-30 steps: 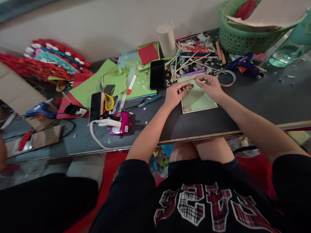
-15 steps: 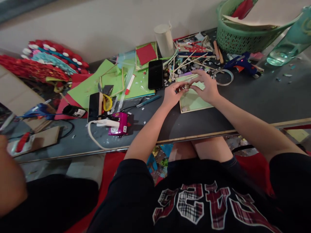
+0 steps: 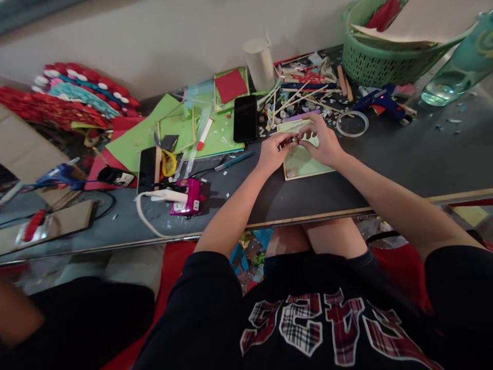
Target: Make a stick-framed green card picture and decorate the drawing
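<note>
A second ago my right hand [image 3: 322, 139] was apart from my left hand [image 3: 272, 151], over the far part of the panel; now its fingertips have come in beside the left ones. The left fingers are still nearly closed, pinching a small brown pebble [image 3: 295, 139], which shows only in part between the two hands. My right thumb and index finger are partly open, their tips right at it; I cannot tell whether they grip it too. The pebble is above the pale-green framed panel [image 3: 306, 165] lying on the tabletop [image 3: 404, 172], and my right hand hides the panel's far right part. At the left edge of my view, a co-worker's arm [image 3: 17, 313] reaches farther in than it did a second ago, blurred.

Just beyond the panel lies a purple stick [image 3: 302, 116], with loose pebbles and thin wooden sticks [image 3: 288, 100] heaped about it. To the right I have a ring of tape [image 3: 366, 127], then a blue glue gun [image 3: 383, 98] with a red light lit, the green basket [image 3: 379, 64] and a tilted water bottle [image 3: 442, 85]. A black smartphone [image 3: 245, 119] and a teal pen [image 3: 234, 161] lie left of the panel, and the magenta power adapter [image 3: 187, 198] sits farther left with a white plug in it.
</note>
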The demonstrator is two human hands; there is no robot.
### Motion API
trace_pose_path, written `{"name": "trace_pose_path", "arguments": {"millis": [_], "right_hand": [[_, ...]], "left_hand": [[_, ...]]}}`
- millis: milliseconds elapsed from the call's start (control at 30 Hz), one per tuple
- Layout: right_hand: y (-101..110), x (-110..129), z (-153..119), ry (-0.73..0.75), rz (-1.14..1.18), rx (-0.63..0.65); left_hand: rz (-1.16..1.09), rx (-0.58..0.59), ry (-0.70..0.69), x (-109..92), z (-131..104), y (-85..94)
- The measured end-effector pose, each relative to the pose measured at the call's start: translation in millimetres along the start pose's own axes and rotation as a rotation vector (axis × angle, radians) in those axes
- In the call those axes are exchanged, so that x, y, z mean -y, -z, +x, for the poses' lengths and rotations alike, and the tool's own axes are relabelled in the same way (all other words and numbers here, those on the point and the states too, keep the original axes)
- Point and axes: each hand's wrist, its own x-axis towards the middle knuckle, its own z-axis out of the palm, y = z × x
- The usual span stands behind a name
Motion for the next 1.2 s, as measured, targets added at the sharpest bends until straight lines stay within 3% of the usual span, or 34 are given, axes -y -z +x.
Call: {"name": "trace_pose_path", "arguments": {"millis": [600, 1033, 1200], "right_hand": [[-5.2, 6.7, 1.8, -0.02, 0.03, -0.017], [-9.7, 3.0, 0.2, 0.058, 0.021, -0.093], [-8.8, 4.7, 0.6, 0.051, 0.025, -0.065]], "left_hand": [[-0.002, 0.028, 0.028, -0.3, 0.0, 1.5], [-0.06, 0.021, 0.085, -8.1, 1.6, 1.2], [-0.06, 0.022, 0.085, -3.8, 1.3, -0.2]]}}
